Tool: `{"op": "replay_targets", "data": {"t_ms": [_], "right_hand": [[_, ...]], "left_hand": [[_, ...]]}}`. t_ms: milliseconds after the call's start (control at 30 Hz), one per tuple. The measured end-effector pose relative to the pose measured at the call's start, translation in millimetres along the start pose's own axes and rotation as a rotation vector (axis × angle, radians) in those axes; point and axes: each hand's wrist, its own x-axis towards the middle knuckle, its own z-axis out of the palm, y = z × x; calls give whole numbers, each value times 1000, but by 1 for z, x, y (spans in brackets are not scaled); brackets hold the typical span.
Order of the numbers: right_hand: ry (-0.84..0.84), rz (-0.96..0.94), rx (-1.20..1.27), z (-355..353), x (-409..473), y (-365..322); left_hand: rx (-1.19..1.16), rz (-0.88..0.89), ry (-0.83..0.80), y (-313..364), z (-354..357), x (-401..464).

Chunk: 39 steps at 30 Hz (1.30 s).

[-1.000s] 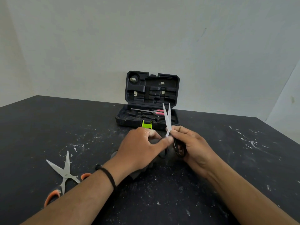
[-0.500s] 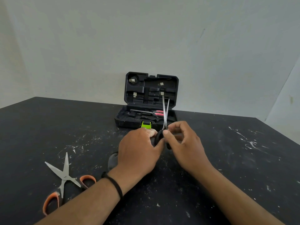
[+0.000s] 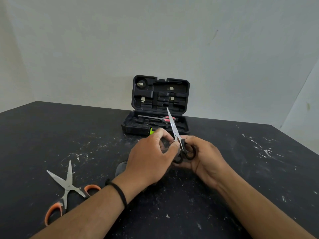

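Note:
Between my two hands is a pair of black-handled scissors point(image 3: 173, 128). Its blades are together and point up and away, tilted a little left, in front of the toolbox. My right hand point(image 3: 207, 159) holds the black handle loops from the right, fingers curled round them. My left hand point(image 3: 150, 161) pinches the scissors near the pivot with thumb and fingertips. Both hands hover just above the black table point(image 3: 241, 178), near its middle.
An open black toolbox point(image 3: 160, 100) stands at the table's far edge with a red-handled tool point(image 3: 166, 120) inside and a green latch point(image 3: 151, 131). Orange-handled scissors point(image 3: 68, 184) lie open at the front left. A grey object point(image 3: 121, 168) shows under my left hand.
The scissor blades were slightly apart and upright; now they are together and tilted left. The handles have come down into my right palm and turned toward me.

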Motion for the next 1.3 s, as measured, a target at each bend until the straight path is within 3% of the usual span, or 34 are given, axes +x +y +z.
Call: {"op": "replay_targets", "data": {"t_ms": [200,600,667,767,800,867,967,1300], "right_hand": [[-12,-36,-45,2,2,8],[164,-143,-216,-3,1,-1],[195,-187,-369,-3,1,3],[432,-480,-797,3,-3,4],[451,-578,-832,7,-8,1],[309,-597,-807,16,-17,-1],[80,-404,-807,31,-24,10],[-58,-268,-674,25,-14,14]], "left_hand": [[-83,-128,-124,-7,-1,9],[-652,-328,-278,-6,-16,16],[-703,-358,-254,-5,-17,16],[-734,-390,-158,-6,-15,18],[-715,-384,-127,-7,-14,18],[-675,-346,-86,-10,-11,19],[-618,-304,-37,-13,-8,18],[-585,-317,51,-14,-8,25]]}}
